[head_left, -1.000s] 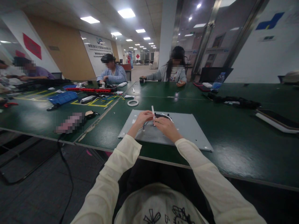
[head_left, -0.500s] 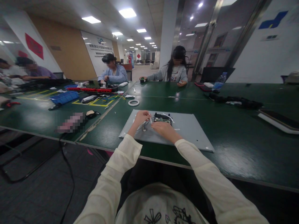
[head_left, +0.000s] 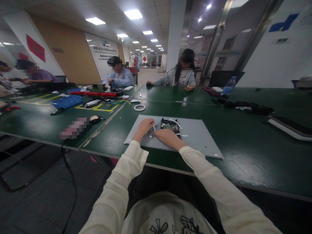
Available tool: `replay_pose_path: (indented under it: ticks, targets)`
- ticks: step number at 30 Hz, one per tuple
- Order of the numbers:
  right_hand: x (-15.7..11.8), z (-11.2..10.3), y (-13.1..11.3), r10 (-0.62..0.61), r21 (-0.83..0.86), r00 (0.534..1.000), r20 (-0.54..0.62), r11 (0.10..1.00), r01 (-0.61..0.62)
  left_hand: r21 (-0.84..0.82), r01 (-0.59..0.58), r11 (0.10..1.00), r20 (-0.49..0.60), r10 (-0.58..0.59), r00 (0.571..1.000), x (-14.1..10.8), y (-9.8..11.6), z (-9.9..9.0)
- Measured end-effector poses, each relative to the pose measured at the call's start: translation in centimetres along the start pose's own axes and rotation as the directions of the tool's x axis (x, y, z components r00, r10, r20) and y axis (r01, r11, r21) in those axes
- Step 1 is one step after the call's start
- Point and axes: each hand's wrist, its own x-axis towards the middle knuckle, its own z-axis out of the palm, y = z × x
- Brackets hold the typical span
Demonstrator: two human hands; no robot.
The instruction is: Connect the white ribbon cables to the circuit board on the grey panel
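Observation:
A grey flat panel (head_left: 195, 136) lies on the green table before me, with a green circuit board (head_left: 168, 125) in a black frame on it. Between my hands stretches a short white tape strip (head_left: 154, 128). My left hand (head_left: 145, 126) pinches its upper end, left of the board. Closed at the strip's lower end is my right hand (head_left: 168, 137), low over the panel and covering the board's near edge. Grey cables lie under and between the hands, partly hidden. Another white strip (head_left: 182, 135) sticks out from the board's right side.
A white tape roll (head_left: 139, 107) lies beyond the panel, and a small wrench (head_left: 140, 94) farther off. To the left are a blue tray (head_left: 67, 102) and loose wires. A bottle (head_left: 229, 85) stands at the right. Several people sit around the table.
Both hands have shifted slightly left and toward me with the tape strip, my right hand more so. More of the circuit board and the strip at its right side now shows.

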Motion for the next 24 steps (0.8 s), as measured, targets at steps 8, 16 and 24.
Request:
replay_pose_path:
  ticks: [8, 16, 24]
  targets:
    - [0.1, 0.9, 0.1, -0.006, 0.005, 0.999, -0.044, 1.000, 0.006, 0.152, -0.096, 0.984, 0.069, 0.086, 0.994, -0.1, 0.1, 0.1]
    - [0.1, 1.3, 0.2, -0.023, 0.000, 0.998, -0.059, 1.000, 0.023, 0.181, -0.060, 0.982, 0.088, 0.045, 0.995, 0.1, 0.3, 0.4]
    - [-0.1, 0.7, -0.4, 0.012, 0.018, 1.000, -0.008, 1.000, -0.012, 0.188, -0.028, 0.982, 0.085, 0.012, 0.996, 0.3, 0.2, 0.5]
